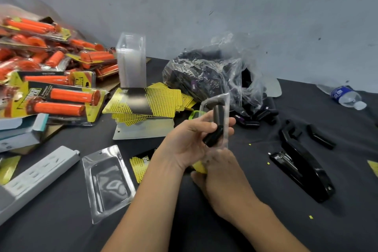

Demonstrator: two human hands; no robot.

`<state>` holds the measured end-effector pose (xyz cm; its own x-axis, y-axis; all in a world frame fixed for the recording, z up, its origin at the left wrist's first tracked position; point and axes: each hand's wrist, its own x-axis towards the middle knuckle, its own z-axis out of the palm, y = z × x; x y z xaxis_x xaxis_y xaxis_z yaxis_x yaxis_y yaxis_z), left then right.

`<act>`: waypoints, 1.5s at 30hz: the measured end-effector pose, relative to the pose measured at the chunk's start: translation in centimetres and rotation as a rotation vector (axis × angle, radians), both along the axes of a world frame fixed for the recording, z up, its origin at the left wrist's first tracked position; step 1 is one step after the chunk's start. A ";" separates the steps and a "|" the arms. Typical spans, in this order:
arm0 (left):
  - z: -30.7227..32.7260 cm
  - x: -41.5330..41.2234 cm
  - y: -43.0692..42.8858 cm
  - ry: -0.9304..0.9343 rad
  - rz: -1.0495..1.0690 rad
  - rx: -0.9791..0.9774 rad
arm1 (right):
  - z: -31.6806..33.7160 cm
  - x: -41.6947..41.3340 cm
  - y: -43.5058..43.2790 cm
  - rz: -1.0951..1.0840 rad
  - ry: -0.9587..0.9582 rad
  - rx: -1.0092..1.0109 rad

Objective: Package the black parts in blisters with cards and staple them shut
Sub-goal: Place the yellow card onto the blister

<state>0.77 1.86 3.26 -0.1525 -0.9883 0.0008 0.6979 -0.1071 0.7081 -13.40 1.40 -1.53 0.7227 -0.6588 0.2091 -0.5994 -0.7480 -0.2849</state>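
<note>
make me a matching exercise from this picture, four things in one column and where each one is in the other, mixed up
Things
1. stapler
2. water bottle
3. empty blister
4. black part

Places
A. lying on its side at the far right of the view
B. gripped in the left hand, against a clear blister
C. lying flat on the table, left of the left hand
D. on the table, right of the clear blister and nearer than the bottle

Pairs: 1-D, 2-A, 3-C, 4-B
</note>
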 end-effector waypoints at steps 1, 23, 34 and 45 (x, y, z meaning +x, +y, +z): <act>-0.1 0.0 0.0 -0.017 0.003 -0.010 | 0.0 -0.9 -0.1 -0.042 0.042 -0.016; -1.5 -3.3 -2.7 -0.184 0.507 0.259 | 2.1 -10.0 -0.7 -0.596 -0.931 0.792; -1.1 -4.0 -2.7 -0.018 0.421 0.181 | 1.8 -8.9 -0.3 -0.568 -0.438 0.505; -1.4 -6.0 -2.7 -0.281 0.489 0.141 | 0.7 -8.0 0.2 -0.733 -0.557 0.379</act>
<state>-5.27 -0.83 1.89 0.3468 -0.9314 -0.1102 0.4772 0.0741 0.8756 -21.37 1.56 -0.79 -0.0272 -0.9966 0.0783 -0.5847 -0.0476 -0.8099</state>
